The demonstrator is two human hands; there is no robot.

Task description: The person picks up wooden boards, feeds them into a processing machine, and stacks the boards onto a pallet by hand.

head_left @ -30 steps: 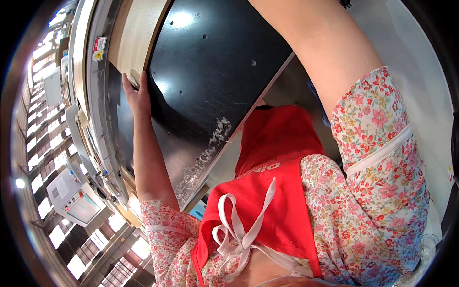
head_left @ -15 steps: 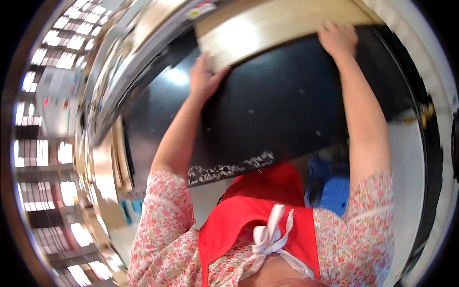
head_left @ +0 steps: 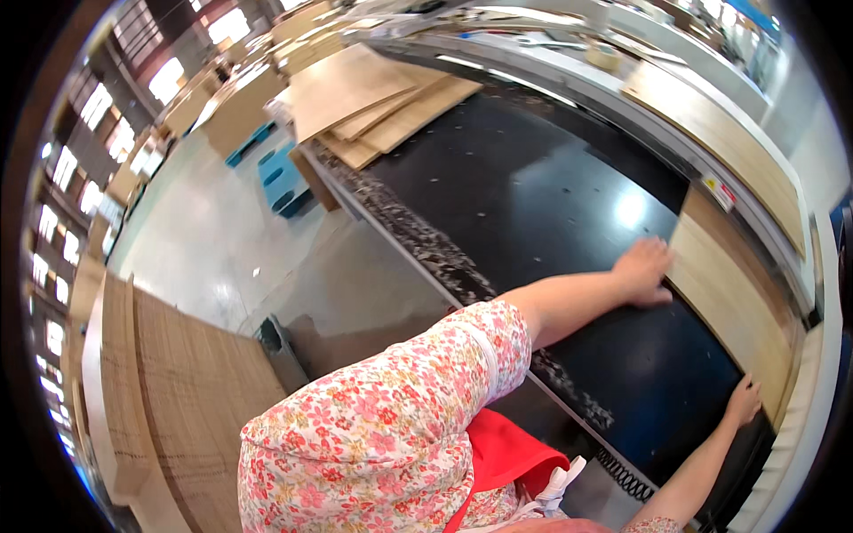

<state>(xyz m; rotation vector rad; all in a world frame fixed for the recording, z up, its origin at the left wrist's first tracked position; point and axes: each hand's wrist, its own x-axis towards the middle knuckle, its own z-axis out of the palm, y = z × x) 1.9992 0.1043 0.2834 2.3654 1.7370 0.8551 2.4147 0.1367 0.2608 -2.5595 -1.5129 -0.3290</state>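
Watching someone at this big black table [head_left: 533,204], and my read is they're at the steadying and lining-up stage with a wood panel [head_left: 724,298]. It lies flat at the right end of the table, over by the table's far side. The left hand [head_left: 644,271] has its fingers spread right by the panel's near long edge, a bit blurry, so I can't tell if it's actually pressing. The right hand [head_left: 745,400] is at the panel's near corner, toward the table's right end, fingers bent at the edge; no idea from here whether it's really pinching the panel or just resting there. Imo the next nudge calls for even pressure from both hands, otherwise one end could swing out of line.

As for looks: pale tan, long and narrow, smooth-looking face, straight edges, plus a darker brown strip along its far side that might be shadow, hard to say. Some loose boards [head_left: 382,98] sit piled at the table's left end, similar pale colour.
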